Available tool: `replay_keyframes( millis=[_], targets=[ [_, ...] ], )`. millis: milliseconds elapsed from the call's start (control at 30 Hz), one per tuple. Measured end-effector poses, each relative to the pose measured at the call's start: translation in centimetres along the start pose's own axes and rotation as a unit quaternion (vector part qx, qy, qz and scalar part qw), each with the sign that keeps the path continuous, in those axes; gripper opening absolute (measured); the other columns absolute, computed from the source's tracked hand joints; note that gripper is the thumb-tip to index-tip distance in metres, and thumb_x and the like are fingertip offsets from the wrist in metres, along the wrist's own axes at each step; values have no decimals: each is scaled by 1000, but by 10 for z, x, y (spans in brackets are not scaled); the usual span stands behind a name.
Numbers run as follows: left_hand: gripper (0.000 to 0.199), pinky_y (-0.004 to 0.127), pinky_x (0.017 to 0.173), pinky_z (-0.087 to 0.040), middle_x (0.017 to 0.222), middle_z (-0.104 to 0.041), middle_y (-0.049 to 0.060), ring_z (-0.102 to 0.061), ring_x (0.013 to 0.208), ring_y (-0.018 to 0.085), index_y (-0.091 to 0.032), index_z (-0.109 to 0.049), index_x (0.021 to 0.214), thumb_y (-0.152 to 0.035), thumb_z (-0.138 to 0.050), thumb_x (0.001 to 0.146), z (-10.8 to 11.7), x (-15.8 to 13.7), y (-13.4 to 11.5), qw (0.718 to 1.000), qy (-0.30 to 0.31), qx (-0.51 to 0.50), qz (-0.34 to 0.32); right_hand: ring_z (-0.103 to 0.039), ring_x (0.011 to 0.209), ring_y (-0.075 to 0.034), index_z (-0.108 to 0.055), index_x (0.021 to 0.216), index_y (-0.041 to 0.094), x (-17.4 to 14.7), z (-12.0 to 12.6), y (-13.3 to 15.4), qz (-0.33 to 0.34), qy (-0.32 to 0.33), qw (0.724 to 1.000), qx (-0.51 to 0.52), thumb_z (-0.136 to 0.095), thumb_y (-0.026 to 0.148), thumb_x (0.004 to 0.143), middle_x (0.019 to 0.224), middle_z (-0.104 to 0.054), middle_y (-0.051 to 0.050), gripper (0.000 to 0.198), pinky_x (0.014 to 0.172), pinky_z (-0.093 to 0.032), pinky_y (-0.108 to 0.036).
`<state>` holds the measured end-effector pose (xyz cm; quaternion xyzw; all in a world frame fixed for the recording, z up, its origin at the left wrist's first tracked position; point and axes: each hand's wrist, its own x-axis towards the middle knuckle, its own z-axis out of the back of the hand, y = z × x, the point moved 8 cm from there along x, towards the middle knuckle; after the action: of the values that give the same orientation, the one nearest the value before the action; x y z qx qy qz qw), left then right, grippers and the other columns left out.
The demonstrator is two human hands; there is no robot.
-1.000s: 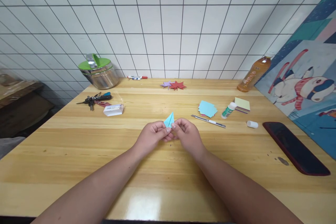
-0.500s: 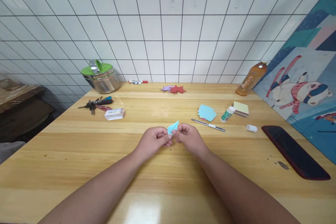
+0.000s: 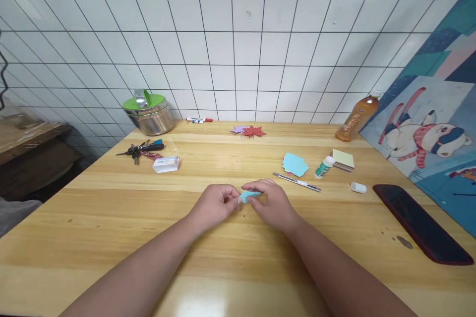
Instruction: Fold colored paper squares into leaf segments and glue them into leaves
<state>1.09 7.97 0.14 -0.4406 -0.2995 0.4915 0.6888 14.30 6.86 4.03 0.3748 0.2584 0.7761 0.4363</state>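
Hands: while pressed low at the centre of the frame, left hand (image 3: 215, 204) and right hand (image 3: 274, 204) meeting over the pale wooden table (image 3: 111, 237).
Fingers: left fingertips pinched on one end of the small folded light-blue paper piece (image 3: 248, 195); right fingers curled over its other end, thumb underneath, pinching too.
Paper: lying nearly flat between both hands, dead centre, low to the tabletop; contact with the wood impossible to tell.
Right of centre: stack of light-blue paper squares (image 3: 295, 164), slim silver craft knife (image 3: 296, 182) just below it, white glue stick with green label (image 3: 324, 167), its white cap (image 3: 358, 187) apart.
Far right: dark flat phone (image 3: 422, 223), amber drink bottle (image 3: 356, 118).
Upper centre: red paper maple leaf (image 3: 253, 132).
Upper left: steel pot with green lid (image 3: 149, 112), bunch of keys (image 3: 140, 148).
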Motion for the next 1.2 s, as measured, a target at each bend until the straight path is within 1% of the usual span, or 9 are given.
replay_keyframes(
  millis=[67,200,400,533,700,800,900,1000,1200],
  targets=[
    [21,23,54,-42,62,-67,3,-60,57,16,-17,-67,69,-35,-58,72,3,-1,2,1000,0,18,5,-58,84,-18,-64,97,24,0,-2,-2,-19,1,1000,26,-61,21,72,90,-67,-3,25,78,-43,-33],
    [22,24,56,-43,65,-68,4,-61,62,17,-17,-68,70,-37,-59,73,8,-1,-4,1000,-11,14,-3,-58,72,-16,-66,76,21,1,-5,-12,-77,-11,996,54,-59,28,74,76,-67,-2,10,68,-44,-28],
    [31,30,74,-47,88,-70,8,-63,81,20,-15,-66,87,-38,-68,67,1,3,-13,986,-25,-162,11,-59,68,-16,-63,76,18,1,-8,-30,-161,-44,964,206,-59,36,74,75,-66,-3,18,62,-46,-27],
    [28,25,64,-45,72,-68,4,-60,66,16,-14,-67,77,-40,-69,66,-1,4,-6,979,-50,-197,35,-59,69,-16,-63,75,18,2,-10,-30,-164,-48,958,231,-60,37,73,74,-66,-3,19,63,-46,-27],
    [26,22,56,-39,57,-61,0,-52,56,12,-14,-65,63,-39,-67,67,6,3,-8,984,-52,-168,25,-54,61,-13,-60,76,17,0,-14,-26,-162,-27,962,216,-60,34,73,68,-61,0,17,57,-44,-24],
    [25,22,56,-38,57,-60,0,-51,55,12,-14,-63,61,-37,-66,67,9,3,-9,990,-50,-128,19,-55,67,-13,-59,100,21,1,-8,-13,-85,-25,986,139,-59,24,73,84,-63,-2,28,61,-45,-26],
    [25,22,56,-38,58,-60,-1,-51,56,12,-14,-61,62,-37,-64,70,8,4,-12,992,-45,-120,6,-56,75,-16,-61,99,25,0,-4,2,-5,-19,1000,11,-56,19,75,86,-64,-2,25,68,-44,-29],
    [23,23,63,-42,67,-64,1,-56,65,14,-14,-64,70,-38,-63,72,3,4,-15,988,-27,-152,-6,-57,73,-16,-63,93,25,0,0,1,-14,-35,999,-38,-54,21,78,83,-64,-2,18,66,-44,-28],
    [23,28,74,-45,75,-68,5,-61,74,17,-14,-65,77,-36,-65,71,-4,6,-6,980,-12,-196,15,-58,68,-14,-63,94,25,-2,3,1,-49,-44,998,-16,-52,27,81,84,-66,-1,17,63,-44,-25]
  ],
)
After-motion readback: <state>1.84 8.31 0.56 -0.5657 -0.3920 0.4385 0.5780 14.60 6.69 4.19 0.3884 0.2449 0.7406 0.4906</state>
